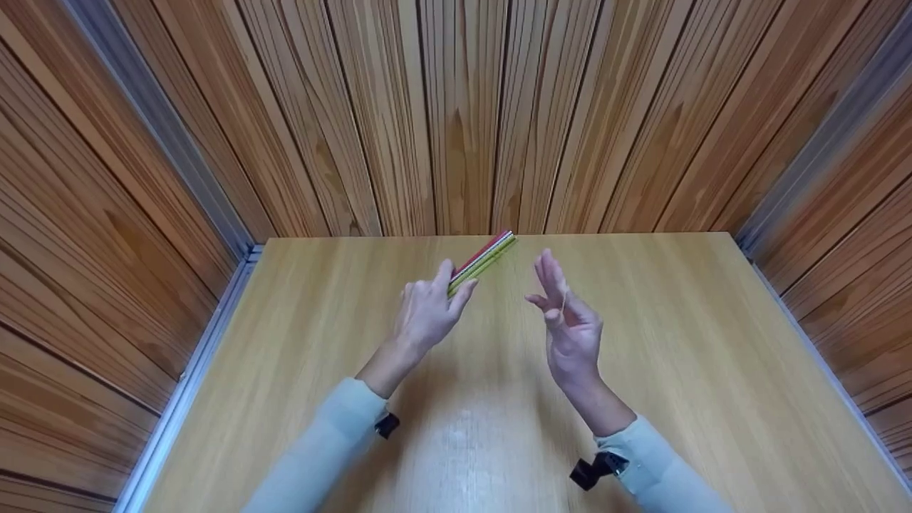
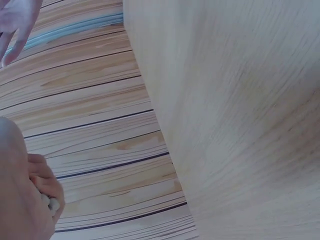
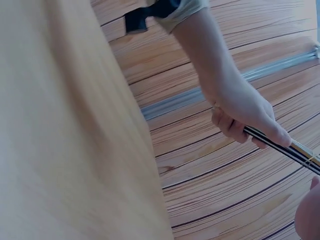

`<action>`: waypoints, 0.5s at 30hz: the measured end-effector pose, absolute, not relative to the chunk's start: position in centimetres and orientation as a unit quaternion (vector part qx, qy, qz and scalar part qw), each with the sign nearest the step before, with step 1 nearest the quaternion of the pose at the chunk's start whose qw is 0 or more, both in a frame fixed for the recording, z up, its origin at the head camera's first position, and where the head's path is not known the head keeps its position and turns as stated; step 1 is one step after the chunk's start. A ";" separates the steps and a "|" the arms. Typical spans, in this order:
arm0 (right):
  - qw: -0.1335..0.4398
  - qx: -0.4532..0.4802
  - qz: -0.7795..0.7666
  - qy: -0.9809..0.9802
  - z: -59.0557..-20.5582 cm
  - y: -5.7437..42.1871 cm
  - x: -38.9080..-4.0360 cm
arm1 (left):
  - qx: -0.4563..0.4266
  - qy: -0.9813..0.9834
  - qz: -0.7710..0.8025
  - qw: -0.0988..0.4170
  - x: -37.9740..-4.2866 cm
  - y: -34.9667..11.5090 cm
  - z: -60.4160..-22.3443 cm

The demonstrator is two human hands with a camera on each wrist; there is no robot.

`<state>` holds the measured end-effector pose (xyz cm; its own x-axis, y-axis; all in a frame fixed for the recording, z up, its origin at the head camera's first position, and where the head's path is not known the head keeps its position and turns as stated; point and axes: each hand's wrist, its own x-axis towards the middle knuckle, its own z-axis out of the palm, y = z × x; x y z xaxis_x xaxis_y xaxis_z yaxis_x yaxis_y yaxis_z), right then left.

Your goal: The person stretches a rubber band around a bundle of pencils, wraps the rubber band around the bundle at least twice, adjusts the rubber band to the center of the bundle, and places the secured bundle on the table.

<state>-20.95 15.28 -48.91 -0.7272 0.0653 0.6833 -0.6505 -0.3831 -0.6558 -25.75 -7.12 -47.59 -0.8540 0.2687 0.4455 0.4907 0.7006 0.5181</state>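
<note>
My left hand (image 1: 427, 308) grips a bundle of thin, pencil-like sticks (image 1: 486, 260), red, black-and-white striped and yellow-green. The bundle slants up and to the right above the table, and in the right wrist view a thin band (image 3: 311, 160) crosses it. Pale stick ends (image 2: 50, 203) poke out of the left fist in the left wrist view. To the right of the bundle, apart from it, my right hand (image 1: 572, 331) is raised with its fingers extended. A thin pale line, apparently a rubber band (image 1: 564, 299), runs across that hand near the thumb.
Below both hands lies a light wooden table (image 1: 313, 313). Wood-plank walls (image 1: 463, 121) rise at the back and both sides, with metal rails (image 1: 178, 385) along the table's side edges. A small black camera (image 1: 588, 472) sits at the right wrist.
</note>
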 end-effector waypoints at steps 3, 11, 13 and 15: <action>0.202 0.275 0.794 -0.504 -48.7 15.5 -20.9 | -0.226 -0.901 -0.311 0.200 -25.5 -7.1 -47.5; 0.138 0.248 0.809 -0.515 -48.5 17.1 -21.0 | -0.307 -0.879 -0.140 0.336 -25.3 -8.4 -46.6; 0.133 0.249 0.803 -0.525 -48.6 17.5 -21.2 | -0.325 -0.872 -0.109 0.349 -25.3 -8.8 -46.3; 0.130 0.248 0.798 -0.534 -48.7 17.9 -21.4 | -0.342 -0.867 -0.087 0.352 -25.4 -9.1 -46.1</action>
